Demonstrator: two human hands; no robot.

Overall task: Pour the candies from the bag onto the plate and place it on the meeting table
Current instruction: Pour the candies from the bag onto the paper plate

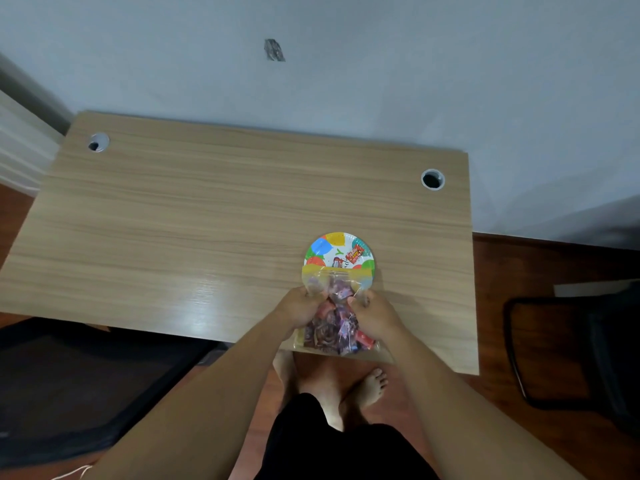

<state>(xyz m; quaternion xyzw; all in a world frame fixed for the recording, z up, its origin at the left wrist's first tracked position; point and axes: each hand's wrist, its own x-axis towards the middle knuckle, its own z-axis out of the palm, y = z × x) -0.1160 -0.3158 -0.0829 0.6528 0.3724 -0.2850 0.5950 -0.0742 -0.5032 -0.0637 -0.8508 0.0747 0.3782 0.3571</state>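
A clear plastic bag (334, 329) full of wrapped candies is held tilted over the near edge of a colourful paper plate (329, 245). Its yellow-edged mouth rests on the plate's near rim. My left hand (298, 306) grips the bag's left side and my right hand (375, 311) grips its right side. Two candies lie on the plate, one a red wrapper (356, 254). The near part of the plate is hidden by the bag.
The plate sits on a light wooden table (194, 230) with two round cable holes (432, 179) at the back corners. A black chair (581, 351) stands at the right and a dark chair or mat at the lower left. A white wall lies behind.
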